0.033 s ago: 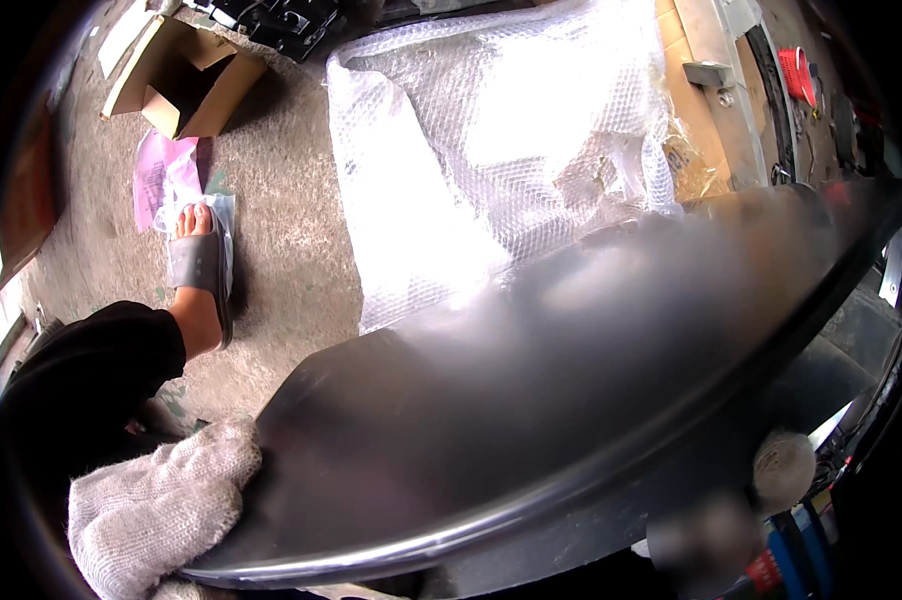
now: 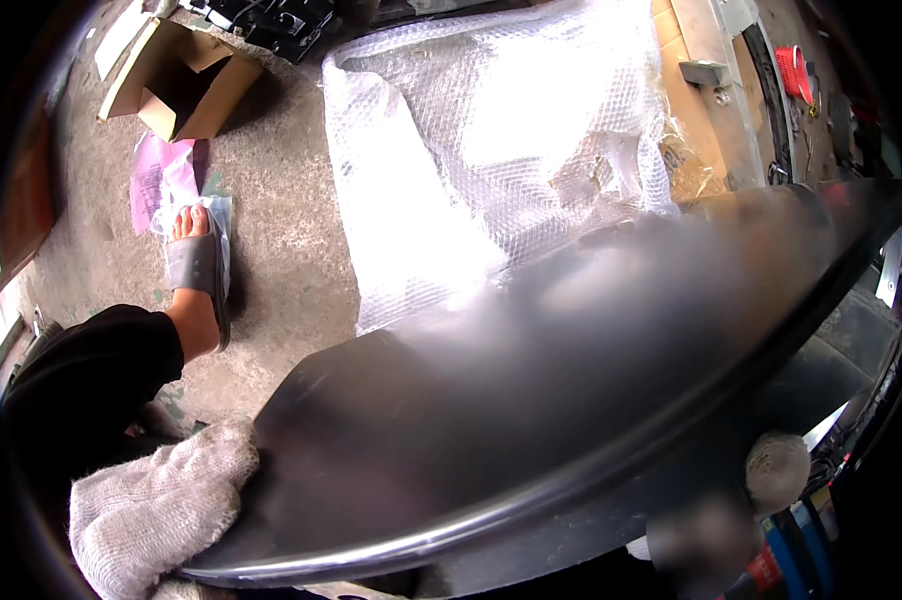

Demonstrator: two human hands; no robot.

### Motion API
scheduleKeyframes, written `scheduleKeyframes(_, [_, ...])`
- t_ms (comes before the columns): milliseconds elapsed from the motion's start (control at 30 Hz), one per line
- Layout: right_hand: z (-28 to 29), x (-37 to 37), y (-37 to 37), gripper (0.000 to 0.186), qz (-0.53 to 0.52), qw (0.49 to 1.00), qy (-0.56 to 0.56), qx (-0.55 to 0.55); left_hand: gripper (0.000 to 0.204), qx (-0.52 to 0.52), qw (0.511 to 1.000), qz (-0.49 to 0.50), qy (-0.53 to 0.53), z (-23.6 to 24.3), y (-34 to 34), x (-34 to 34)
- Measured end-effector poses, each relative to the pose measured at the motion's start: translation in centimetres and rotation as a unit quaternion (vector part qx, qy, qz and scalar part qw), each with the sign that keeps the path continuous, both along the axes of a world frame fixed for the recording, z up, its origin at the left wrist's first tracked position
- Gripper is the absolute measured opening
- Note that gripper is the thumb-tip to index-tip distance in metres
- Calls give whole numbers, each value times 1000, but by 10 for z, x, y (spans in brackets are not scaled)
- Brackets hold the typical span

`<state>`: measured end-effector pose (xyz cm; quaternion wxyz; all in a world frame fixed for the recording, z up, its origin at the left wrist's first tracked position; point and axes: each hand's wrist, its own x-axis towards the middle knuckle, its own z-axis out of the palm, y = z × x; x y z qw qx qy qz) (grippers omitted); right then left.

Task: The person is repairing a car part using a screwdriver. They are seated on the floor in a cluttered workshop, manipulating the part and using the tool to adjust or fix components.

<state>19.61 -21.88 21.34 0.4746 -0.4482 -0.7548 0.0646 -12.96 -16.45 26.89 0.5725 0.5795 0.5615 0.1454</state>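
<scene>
A large, glossy dark car body panel (image 2: 531, 400) slants across the front of the view, its long curved edge toward me. At its left end my left hand (image 2: 161, 495), in a grey-white knit glove, is closed around the edge. The glove's underside and the fingers behind the panel are hidden. Against the near side of the panel at lower right, part of my right hand (image 2: 779, 472) shows in a similar glove. It appears to grip the panel there, though most of its fingers are hidden and a blurred patch lies beside it.
Bubble wrap (image 2: 421, 200) lies beyond the panel, beside flattened cardboard (image 2: 686, 110). An open cardboard box (image 2: 211, 105) and a pink sheet (image 2: 156, 175) lie on the concrete floor at left, near a sandalled foot (image 2: 196, 260). A red basket (image 2: 794, 73) stands at far right.
Very little differs. The floor and the things on it appear shifted slightly left, and the right glove sits a touch further left; both hands stay at the panel.
</scene>
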Motion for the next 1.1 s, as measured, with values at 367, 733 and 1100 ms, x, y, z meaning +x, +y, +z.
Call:
scheduleKeyframes(367, [-4, -2, -3, 10, -22, 998, 44, 44, 63, 10, 1000, -4, -1, -1, 3, -4])
scheduleKeyframes(733, [-11, -5, -2, 16, -44, 988, 117, 90, 60, 1, 1000, 9, 16, 3, -8, -7])
scheduleKeyframes(1100, [17, 4, 4, 14, 4, 963, -259, 68, 58, 1, 1000, 19, 23, 3, -10, -12])
